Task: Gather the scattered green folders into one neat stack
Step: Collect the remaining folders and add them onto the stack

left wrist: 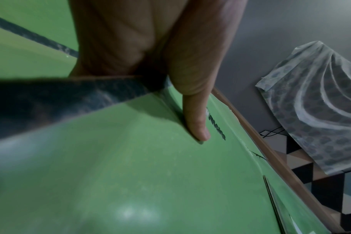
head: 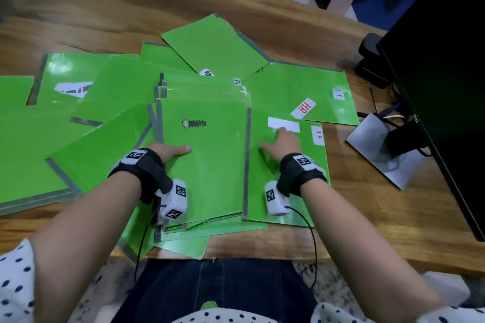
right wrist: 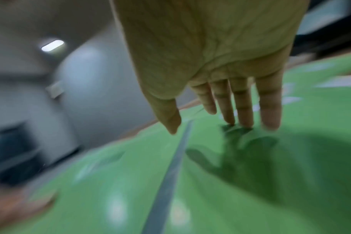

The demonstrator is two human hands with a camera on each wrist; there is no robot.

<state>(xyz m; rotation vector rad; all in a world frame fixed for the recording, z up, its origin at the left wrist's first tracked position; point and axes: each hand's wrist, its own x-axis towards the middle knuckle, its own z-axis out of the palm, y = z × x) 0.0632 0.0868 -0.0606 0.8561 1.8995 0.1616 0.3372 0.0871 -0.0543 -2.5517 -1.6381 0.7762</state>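
Where green folders (head: 215, 47) lie scattered across the wooden desk (head: 105, 8), a stack (head: 204, 155) sits nearest the person beside a Dell monitor (head: 446, 60). Left wrist view: left hand (left wrist: 150, 47) grips the stack's edge, thumb on top. Right wrist view: right hand (right wrist: 220, 55) flat, fingers straight on a folder.

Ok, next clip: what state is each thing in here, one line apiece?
centre stack: partly gathered, edges uneven
left hand: grips the stack's left edge, thumb on top
right hand: flat, fingers straight on the HR folder
HR folder: lying beside the stack
other folders: scattered, overlapping
monitor: screen dark
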